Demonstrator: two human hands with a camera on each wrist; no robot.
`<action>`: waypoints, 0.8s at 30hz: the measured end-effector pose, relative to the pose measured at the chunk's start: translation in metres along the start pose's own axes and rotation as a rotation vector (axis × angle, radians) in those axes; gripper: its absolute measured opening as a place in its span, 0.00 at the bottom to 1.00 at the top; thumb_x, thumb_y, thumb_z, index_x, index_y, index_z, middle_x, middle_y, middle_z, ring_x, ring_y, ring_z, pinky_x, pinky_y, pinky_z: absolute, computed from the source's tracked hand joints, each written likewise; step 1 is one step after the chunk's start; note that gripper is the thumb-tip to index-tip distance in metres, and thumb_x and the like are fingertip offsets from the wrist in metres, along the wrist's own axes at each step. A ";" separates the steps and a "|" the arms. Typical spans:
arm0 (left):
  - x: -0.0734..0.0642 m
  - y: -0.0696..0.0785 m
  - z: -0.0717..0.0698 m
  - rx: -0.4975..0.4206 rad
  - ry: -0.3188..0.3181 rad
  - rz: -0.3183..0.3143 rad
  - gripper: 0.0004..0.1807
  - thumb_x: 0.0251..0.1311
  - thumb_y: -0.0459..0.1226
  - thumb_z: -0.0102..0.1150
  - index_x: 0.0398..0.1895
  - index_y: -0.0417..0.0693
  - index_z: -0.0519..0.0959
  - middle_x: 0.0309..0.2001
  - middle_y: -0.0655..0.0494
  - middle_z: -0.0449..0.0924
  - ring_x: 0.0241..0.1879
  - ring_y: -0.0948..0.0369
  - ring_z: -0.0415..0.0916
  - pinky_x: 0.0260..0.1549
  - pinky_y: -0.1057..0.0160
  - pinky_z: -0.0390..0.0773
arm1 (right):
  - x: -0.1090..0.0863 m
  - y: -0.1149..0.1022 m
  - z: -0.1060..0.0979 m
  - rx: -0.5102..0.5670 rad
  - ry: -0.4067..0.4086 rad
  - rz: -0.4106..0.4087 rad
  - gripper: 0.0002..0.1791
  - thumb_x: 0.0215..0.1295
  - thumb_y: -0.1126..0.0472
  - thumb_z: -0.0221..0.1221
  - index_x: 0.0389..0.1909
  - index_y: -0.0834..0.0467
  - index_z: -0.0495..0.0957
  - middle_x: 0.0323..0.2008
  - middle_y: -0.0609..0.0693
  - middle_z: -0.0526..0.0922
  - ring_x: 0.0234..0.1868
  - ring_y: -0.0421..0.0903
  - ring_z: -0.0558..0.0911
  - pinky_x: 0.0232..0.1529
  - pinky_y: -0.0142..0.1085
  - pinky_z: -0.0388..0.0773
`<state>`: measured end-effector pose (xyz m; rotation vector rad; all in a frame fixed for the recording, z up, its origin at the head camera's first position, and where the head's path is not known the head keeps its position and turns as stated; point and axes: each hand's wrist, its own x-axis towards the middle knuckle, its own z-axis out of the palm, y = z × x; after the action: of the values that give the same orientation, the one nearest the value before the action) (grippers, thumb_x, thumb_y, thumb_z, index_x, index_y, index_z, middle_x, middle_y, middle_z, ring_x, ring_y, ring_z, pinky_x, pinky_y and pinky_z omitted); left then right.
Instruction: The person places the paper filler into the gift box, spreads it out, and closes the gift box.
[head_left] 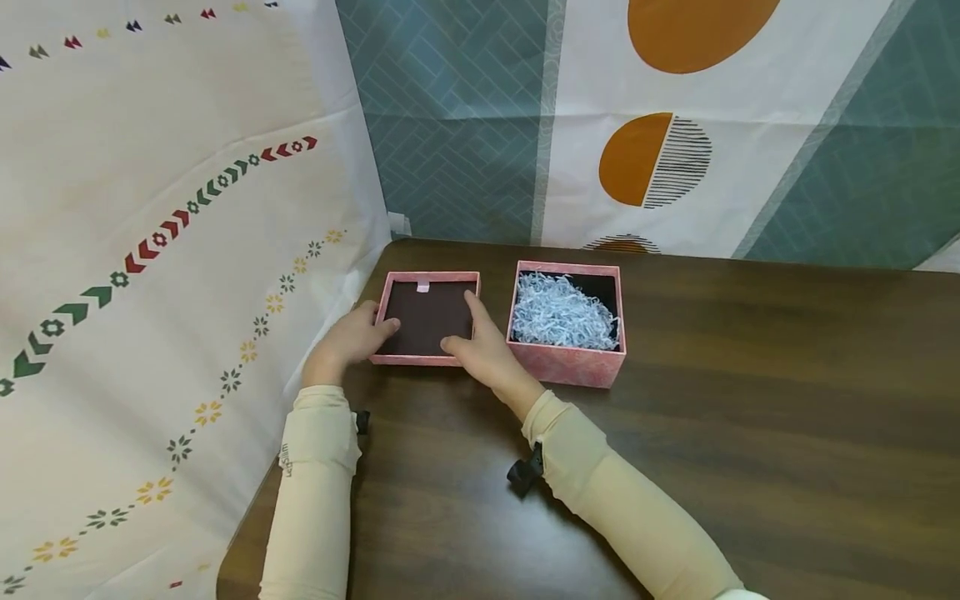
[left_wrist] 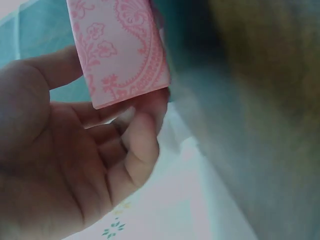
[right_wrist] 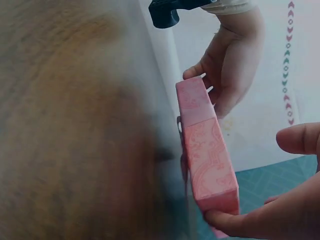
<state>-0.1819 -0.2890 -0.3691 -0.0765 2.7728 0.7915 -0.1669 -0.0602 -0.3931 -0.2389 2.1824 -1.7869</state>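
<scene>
A shallow pink box lid (head_left: 429, 360) with a dark inside and a small pale tag faces upward at the table's left part. My left hand (head_left: 351, 337) grips its left side, thumb over the rim; in the left wrist view the fingers curl by the patterned pink wall (left_wrist: 120, 52). At the lid's right side is my right hand (head_left: 491, 354), index finger along the wall. In the right wrist view that finger touches the lid's corner (right_wrist: 215, 170), while the thumb stands apart above. Whether the lid rests fully on the table cannot be told.
Just right of the lid stands a deeper pink box (head_left: 570, 365) holding pale blue shredded paper (head_left: 558, 312). Both are on a dark wooden table (head_left: 750, 417). A white patterned cloth (head_left: 187, 292) hangs along the left edge, and a teal and white curtain (head_left: 457, 125) behind.
</scene>
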 end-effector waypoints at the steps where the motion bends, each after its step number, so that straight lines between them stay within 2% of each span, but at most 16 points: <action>1: -0.002 0.001 -0.003 -0.017 0.025 0.015 0.30 0.76 0.47 0.46 0.68 0.30 0.62 0.61 0.33 0.72 0.57 0.42 0.70 0.61 0.41 0.67 | -0.001 -0.003 -0.001 -0.001 0.011 -0.024 0.48 0.65 0.62 0.59 0.82 0.51 0.45 0.80 0.52 0.48 0.78 0.54 0.50 0.74 0.56 0.47; 5: -0.013 0.007 -0.015 -0.081 0.132 0.061 0.32 0.76 0.49 0.46 0.71 0.34 0.60 0.62 0.34 0.71 0.58 0.41 0.70 0.61 0.40 0.67 | -0.005 -0.013 -0.004 0.069 0.051 -0.120 0.48 0.64 0.65 0.60 0.81 0.53 0.46 0.79 0.53 0.49 0.78 0.53 0.52 0.73 0.54 0.53; 8: -0.022 0.015 -0.022 -0.132 0.195 0.078 0.38 0.75 0.54 0.47 0.76 0.39 0.54 0.67 0.35 0.65 0.62 0.40 0.68 0.62 0.37 0.66 | -0.009 -0.020 -0.008 0.179 0.075 -0.171 0.49 0.63 0.66 0.61 0.81 0.53 0.46 0.77 0.55 0.51 0.76 0.53 0.55 0.72 0.52 0.57; 11: -0.027 0.024 -0.025 -0.222 0.248 0.142 0.44 0.72 0.60 0.49 0.78 0.45 0.47 0.72 0.37 0.58 0.67 0.39 0.64 0.63 0.36 0.63 | -0.013 -0.027 -0.014 0.290 0.086 -0.228 0.47 0.65 0.64 0.61 0.81 0.52 0.47 0.74 0.56 0.55 0.75 0.54 0.57 0.72 0.50 0.59; 14: -0.028 0.032 -0.024 -0.358 0.307 0.267 0.46 0.68 0.64 0.50 0.76 0.49 0.46 0.73 0.37 0.53 0.71 0.38 0.59 0.66 0.38 0.61 | -0.016 -0.033 -0.020 0.387 0.073 -0.299 0.44 0.69 0.61 0.58 0.80 0.55 0.47 0.73 0.58 0.57 0.75 0.56 0.58 0.71 0.51 0.60; 16: -0.027 0.036 -0.022 -0.461 0.338 0.361 0.51 0.61 0.70 0.50 0.73 0.48 0.46 0.72 0.35 0.50 0.73 0.39 0.53 0.68 0.41 0.58 | -0.018 -0.036 -0.023 0.435 0.070 -0.321 0.41 0.71 0.57 0.57 0.79 0.55 0.48 0.73 0.58 0.57 0.74 0.55 0.59 0.71 0.53 0.59; 18: -0.025 0.039 -0.019 -0.552 0.376 0.463 0.54 0.55 0.74 0.50 0.69 0.46 0.48 0.69 0.34 0.50 0.74 0.40 0.50 0.70 0.44 0.54 | -0.019 -0.038 -0.026 0.489 0.084 -0.329 0.44 0.70 0.43 0.60 0.76 0.56 0.50 0.73 0.58 0.58 0.73 0.55 0.60 0.70 0.56 0.59; 19: -0.023 0.041 -0.017 -0.592 0.395 0.515 0.55 0.52 0.76 0.49 0.67 0.45 0.50 0.68 0.35 0.50 0.75 0.41 0.50 0.71 0.46 0.53 | -0.019 -0.039 -0.028 0.509 0.097 -0.333 0.43 0.68 0.41 0.60 0.74 0.56 0.52 0.72 0.58 0.59 0.73 0.54 0.61 0.70 0.57 0.59; 21: -0.020 0.043 -0.015 -0.644 0.424 0.614 0.55 0.49 0.77 0.47 0.64 0.44 0.52 0.65 0.38 0.53 0.74 0.45 0.51 0.71 0.52 0.51 | -0.021 -0.041 -0.030 0.546 0.130 -0.338 0.40 0.68 0.41 0.60 0.69 0.57 0.54 0.70 0.58 0.62 0.71 0.52 0.64 0.69 0.59 0.61; 23: -0.018 0.046 -0.013 -0.663 0.448 0.698 0.52 0.51 0.76 0.47 0.63 0.45 0.54 0.63 0.42 0.56 0.70 0.48 0.54 0.68 0.55 0.52 | -0.021 -0.040 -0.032 0.580 0.167 -0.363 0.36 0.69 0.44 0.62 0.65 0.59 0.57 0.67 0.59 0.66 0.69 0.52 0.67 0.68 0.55 0.64; 24: -0.018 0.048 -0.013 -0.674 0.451 0.729 0.51 0.52 0.76 0.48 0.63 0.46 0.55 0.61 0.44 0.58 0.68 0.50 0.56 0.67 0.57 0.54 | -0.022 -0.040 -0.034 0.587 0.182 -0.380 0.30 0.71 0.52 0.60 0.63 0.59 0.57 0.66 0.60 0.67 0.68 0.53 0.69 0.68 0.52 0.65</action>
<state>-0.1733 -0.2552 -0.3297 0.7523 2.7611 2.0836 -0.1600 -0.0302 -0.3451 -0.3788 1.6870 -2.6589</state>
